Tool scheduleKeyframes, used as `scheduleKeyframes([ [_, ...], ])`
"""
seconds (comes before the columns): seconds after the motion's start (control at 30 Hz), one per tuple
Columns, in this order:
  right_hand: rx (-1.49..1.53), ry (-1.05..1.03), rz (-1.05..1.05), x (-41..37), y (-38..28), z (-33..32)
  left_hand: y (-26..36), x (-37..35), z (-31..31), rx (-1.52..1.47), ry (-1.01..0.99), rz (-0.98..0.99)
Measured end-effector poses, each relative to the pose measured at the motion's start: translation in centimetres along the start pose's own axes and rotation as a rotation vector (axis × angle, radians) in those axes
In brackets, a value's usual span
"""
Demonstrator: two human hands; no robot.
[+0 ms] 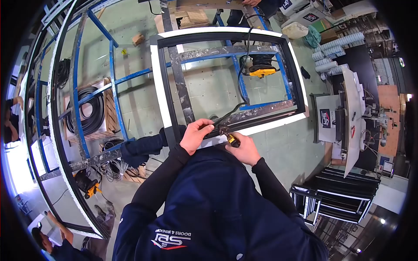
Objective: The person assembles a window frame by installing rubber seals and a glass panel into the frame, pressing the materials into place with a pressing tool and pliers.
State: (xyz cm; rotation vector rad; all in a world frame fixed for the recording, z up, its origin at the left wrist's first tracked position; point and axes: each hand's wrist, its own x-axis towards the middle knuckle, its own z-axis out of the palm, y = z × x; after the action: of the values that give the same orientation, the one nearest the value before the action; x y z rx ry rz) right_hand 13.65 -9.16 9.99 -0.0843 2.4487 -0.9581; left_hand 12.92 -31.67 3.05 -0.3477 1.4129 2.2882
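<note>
A black window frame with white outer edges (162, 93) lies across a blue metal work stand (130, 77) before me. At its near side, my left hand (195, 135) pinches a black rubber gasket strip (230, 112) between thumb and fingertips. The strip runs up over the frame toward the far side. My right hand (244, 150) is closed around the yellow and black handle of a pair of cutters (233, 140). Their dark jaws point up and left, right by the strip and my left fingertips.
A larger frame (53, 113) stands at the left. Coiled black gasket (85, 111) sits in a wooden crate. A yellow cable reel (262, 71) shows through the frame. Stacked black frames (344, 191) stand lower right. Other people are at the left and far edges.
</note>
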Motion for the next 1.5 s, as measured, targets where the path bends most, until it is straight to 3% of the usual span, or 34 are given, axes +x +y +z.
scheduleKeyframes([
  [0.9, -0.018, 0.051, 0.122, -0.3, -1.9, 2.0, 0.2, -0.3, -0.1, 0.242, -0.004, 0.108],
  [1.5, -0.098, 0.136, 0.089, -0.4, -1.1, 3.1, 1.4, -1.1, -0.5, 0.381, -0.039, 0.134],
])
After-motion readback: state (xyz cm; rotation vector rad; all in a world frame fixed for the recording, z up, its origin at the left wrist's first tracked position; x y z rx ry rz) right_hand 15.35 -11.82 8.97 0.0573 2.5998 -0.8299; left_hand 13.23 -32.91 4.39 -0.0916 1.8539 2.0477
